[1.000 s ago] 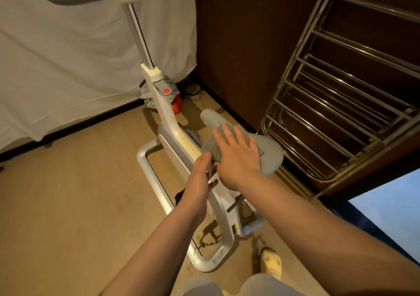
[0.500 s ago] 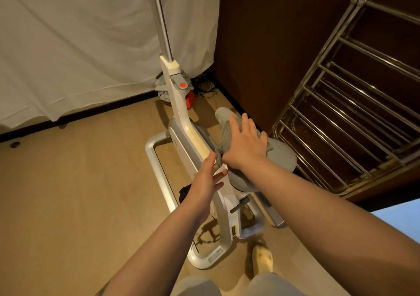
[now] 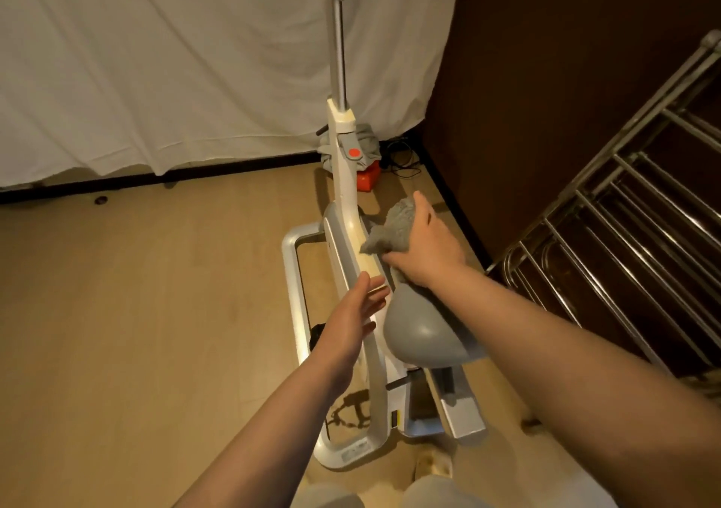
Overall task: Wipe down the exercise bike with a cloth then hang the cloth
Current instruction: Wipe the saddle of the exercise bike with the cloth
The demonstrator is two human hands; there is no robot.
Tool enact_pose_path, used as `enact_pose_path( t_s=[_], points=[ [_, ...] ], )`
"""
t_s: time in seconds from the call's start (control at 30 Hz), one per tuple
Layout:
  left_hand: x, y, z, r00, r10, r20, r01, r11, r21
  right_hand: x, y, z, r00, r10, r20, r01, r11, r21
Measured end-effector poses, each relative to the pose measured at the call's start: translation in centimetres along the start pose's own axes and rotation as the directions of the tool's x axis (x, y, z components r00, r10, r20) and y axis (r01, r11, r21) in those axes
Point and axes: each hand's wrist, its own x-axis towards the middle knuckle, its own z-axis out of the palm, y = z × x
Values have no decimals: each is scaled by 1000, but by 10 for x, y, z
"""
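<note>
Exercise bike (image 3: 343, 211) being wiped at the saddle's (image 3: 419, 332) front.
A grey cloth (image 3: 392, 228) was gripped by the right hand (image 3: 425, 246); the left hand (image 3: 351, 320) was held open, empty. Frame-wiping judged next, hanging afterwards.

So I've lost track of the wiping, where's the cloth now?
Head view, centre-right: the cloth is bunched in the right hand at the seat's front, beside the bike frame.

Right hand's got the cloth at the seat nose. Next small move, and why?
Probably draw the right hand back, dragging the cloth over the saddle: the cloth is bunched at the nose and the wide rear lies bare. The left hand is open beside the frame.
</note>
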Motion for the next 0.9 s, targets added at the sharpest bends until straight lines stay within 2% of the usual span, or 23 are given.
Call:
enact_pose_path(
  t_s=[0.07, 0.1, 0.27, 0.4, 0.47, 0.53, 0.63, 0.8, 0.9],
  points=[
    [4, 3, 9, 999, 22, -34, -23, 1000, -16, -11, 11, 7, 993, -120, -22, 118, 991, -68],
    [6, 5, 15, 998, 35, -51, -36, 999, -17, -13, 17, 8, 987, -158, -23, 157, 986, -47],
    [15, 10, 34, 989, 64, -137, -69, 997, -34, 32, 19, -7, 990, -117, 78, 100, 976, 193],
    [19, 7, 39, 980, 76, -185, -90, 993, -72, 20, 24, 1, 956, -282, 81, 278, 959, 53],
    [21, 7, 43, 973, 75, -219, -101, 989, -111, 20, 33, 1, 940, -330, 88, 322, 942, 93],
    [24, 7, 47, 964, 64, -257, -99, 987, -126, 40, 30, -2, 946, -310, 93, 294, 943, 155],
    [24, 6, 51, 952, 97, -291, -112, 993, -37, 63, 14, -4, 961, -251, 119, 233, 961, 149],
    [22, -1, 53, 946, 151, -287, -140, 988, 60, 51, 28, 3, 911, -401, 95, 391, 914, 105],
    [23, -7, 54, 946, 167, -279, -140, 983, 115, 70, 14, 0, 931, -330, 159, 333, 943, 6]
  ],
)
